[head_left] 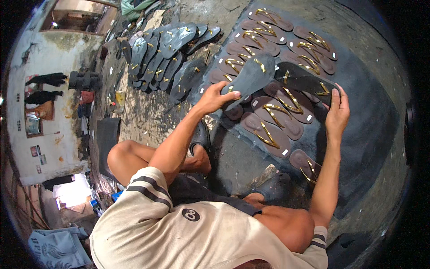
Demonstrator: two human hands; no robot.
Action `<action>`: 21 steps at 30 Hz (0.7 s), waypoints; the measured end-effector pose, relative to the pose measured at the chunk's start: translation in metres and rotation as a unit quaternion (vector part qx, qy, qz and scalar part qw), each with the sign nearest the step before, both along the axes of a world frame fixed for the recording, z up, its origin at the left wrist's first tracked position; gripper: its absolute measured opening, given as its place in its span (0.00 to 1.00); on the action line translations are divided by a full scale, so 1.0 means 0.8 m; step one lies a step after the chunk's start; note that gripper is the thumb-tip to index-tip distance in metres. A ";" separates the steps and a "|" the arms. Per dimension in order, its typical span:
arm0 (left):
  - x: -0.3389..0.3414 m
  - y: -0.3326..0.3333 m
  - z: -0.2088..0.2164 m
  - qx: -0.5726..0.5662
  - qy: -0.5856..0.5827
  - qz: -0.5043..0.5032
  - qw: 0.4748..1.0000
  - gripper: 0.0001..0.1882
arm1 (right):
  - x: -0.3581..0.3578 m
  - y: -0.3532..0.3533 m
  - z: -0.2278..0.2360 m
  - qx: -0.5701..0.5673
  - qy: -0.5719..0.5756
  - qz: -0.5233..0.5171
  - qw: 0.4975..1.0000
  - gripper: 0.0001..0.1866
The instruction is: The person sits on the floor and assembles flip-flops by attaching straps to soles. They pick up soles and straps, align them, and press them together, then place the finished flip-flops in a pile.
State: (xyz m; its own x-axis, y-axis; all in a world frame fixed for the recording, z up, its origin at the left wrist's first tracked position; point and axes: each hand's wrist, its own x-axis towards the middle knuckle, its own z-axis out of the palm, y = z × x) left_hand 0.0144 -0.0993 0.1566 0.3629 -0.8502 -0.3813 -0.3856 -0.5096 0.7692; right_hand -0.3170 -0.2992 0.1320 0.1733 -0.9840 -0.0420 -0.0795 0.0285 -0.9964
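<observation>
A dark grey sole was pinched at its near end by the left hand, fingers curled round the edge, while a black sandal with gold straps was gripped at its right end by the right hand, both lifted just over the dark mat. Sorting or pairing seemed to be the step in hand. Beneath them brown sandals with gold straps were laid in rows, so a free slot and straight alignment would likely be called for next.
</observation>
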 end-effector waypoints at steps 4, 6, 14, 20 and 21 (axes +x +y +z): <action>0.065 0.043 -0.046 0.040 -0.028 -0.021 0.999 0.25 | -0.033 -0.043 -0.035 0.059 -0.014 -0.062 0.996 0.20; 0.106 0.077 -0.081 0.073 -0.077 -0.028 0.994 0.24 | -0.061 -0.073 -0.050 0.100 -0.118 -0.129 0.979 0.21; 0.089 0.055 -0.062 0.080 -0.182 -0.051 0.979 0.31 | 0.052 -0.015 -0.036 0.202 -0.288 0.073 0.933 0.24; 0.250 0.032 -0.047 0.022 -0.298 -0.021 0.954 0.26 | 0.134 -0.014 -0.101 0.164 -0.192 0.158 0.955 0.26; 0.283 0.037 -0.038 0.083 -0.332 -0.080 0.936 0.27 | 0.130 -0.018 -0.120 0.166 -0.089 0.163 0.968 0.24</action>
